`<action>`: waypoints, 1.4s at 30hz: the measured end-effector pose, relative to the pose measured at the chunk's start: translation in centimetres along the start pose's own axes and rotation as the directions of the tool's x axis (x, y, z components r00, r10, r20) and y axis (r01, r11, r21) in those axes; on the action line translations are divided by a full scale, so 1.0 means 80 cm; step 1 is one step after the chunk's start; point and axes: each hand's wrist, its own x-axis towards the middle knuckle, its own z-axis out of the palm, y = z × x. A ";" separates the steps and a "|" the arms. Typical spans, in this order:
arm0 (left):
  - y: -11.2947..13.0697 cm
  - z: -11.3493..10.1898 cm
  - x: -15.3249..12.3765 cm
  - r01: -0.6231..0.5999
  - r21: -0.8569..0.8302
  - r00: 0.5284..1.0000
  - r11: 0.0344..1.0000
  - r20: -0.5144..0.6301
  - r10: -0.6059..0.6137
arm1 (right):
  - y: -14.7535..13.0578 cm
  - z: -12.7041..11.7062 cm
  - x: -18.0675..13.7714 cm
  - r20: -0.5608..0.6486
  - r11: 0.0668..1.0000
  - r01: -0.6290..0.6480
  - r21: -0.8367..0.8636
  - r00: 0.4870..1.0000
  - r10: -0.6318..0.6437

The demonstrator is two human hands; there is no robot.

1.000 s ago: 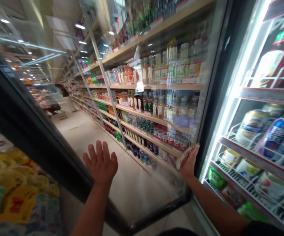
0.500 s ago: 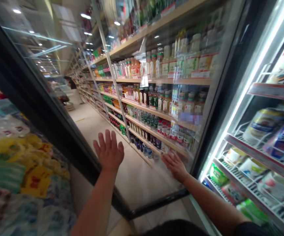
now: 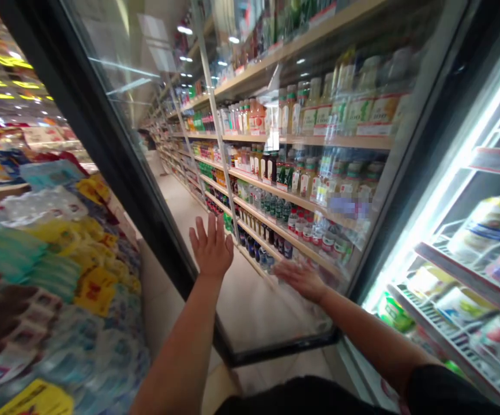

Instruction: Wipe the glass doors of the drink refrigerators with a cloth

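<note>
A glass cooler door with a black frame stands swung out in front of me. My left hand is raised with its fingers spread, palm flat against the glass near the door's left frame. My right hand lies flat on the lower part of the glass, fingers stretched out, nothing in it. Through the glass I see aisle shelves full of bottles. The lit cooler interior with cans and packets on wire racks is open on the right.
A display of bagged goods in yellow, teal and white fills the left side. The aisle floor runs away behind the glass. Far down the aisle a person stands, small and blurred.
My right hand left the door's right edge and now lies flat on the glass. The door and my view have swung leftward; my left hand has stayed on the glass.
</note>
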 end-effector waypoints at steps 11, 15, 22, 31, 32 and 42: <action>-0.016 -0.029 -0.028 -0.053 0.016 0.999 0.998 0.000 0.053 | -0.059 0.026 0.075 -0.041 0.985 0.151 0.083 0.988 -0.148; -0.030 -0.039 -0.054 -0.082 0.046 0.997 0.996 0.005 0.082 | -0.064 0.017 0.125 -0.075 0.996 -0.036 0.085 0.996 0.043; -0.038 -0.063 -0.054 -0.099 -0.084 0.991 0.992 0.083 0.106 | -0.126 0.061 0.102 -0.133 0.952 0.200 0.231 0.976 -0.173; -0.017 -0.074 -0.035 0.008 -0.131 0.999 0.991 -0.048 -0.014 | -0.156 0.103 0.154 -0.192 0.959 0.163 0.231 0.974 -0.119; -0.016 -0.074 -0.033 0.008 -0.118 0.998 0.993 -0.056 -0.015 | -0.166 0.110 0.146 -0.209 0.949 0.214 0.232 0.964 -0.167; -0.013 -0.034 -0.056 -0.045 0.030 0.997 0.999 -0.059 0.047 | -0.037 0.019 0.082 -0.078 0.997 -0.056 0.054 0.995 0.060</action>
